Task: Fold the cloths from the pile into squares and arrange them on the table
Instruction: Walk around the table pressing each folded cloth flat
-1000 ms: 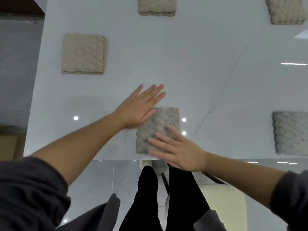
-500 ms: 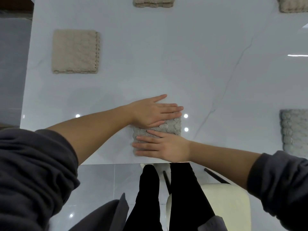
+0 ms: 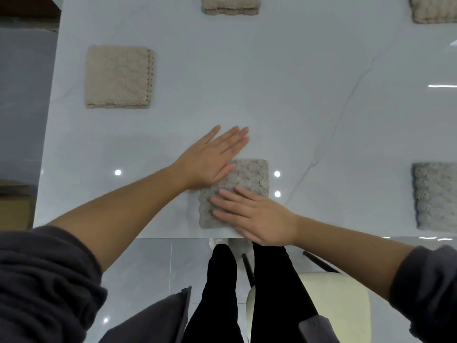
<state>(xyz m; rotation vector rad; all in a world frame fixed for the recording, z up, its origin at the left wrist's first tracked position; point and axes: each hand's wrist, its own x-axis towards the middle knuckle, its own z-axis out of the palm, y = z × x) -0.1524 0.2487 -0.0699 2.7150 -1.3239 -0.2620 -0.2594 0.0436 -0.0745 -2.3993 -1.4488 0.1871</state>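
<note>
A folded grey cloth (image 3: 249, 177) lies square near the front edge of the white table (image 3: 272, 95). My left hand (image 3: 210, 157) is flat with straight fingers, its palm over the cloth's upper left corner and its fingertips past the cloth over bare table. Straight-fingered too, my right hand (image 3: 257, 215) presses flat on the cloth's lower right part. Folded beige squares lie at the left (image 3: 118, 76), at the top middle (image 3: 231, 4) and at the top right (image 3: 432, 8). Another folded grey square (image 3: 436, 198) lies at the right edge.
The table's front edge runs just below the cloth. Under it are my black-trousered legs (image 3: 222, 293) and a cream chair seat (image 3: 333, 310) at the lower right. Grey floor shows to the left of the table.
My left hand has swung from lying across the cloth's top edge to pointing up and to the right, off its corner. My right hand slid slightly right, uncovering more of the cloth's left part.
</note>
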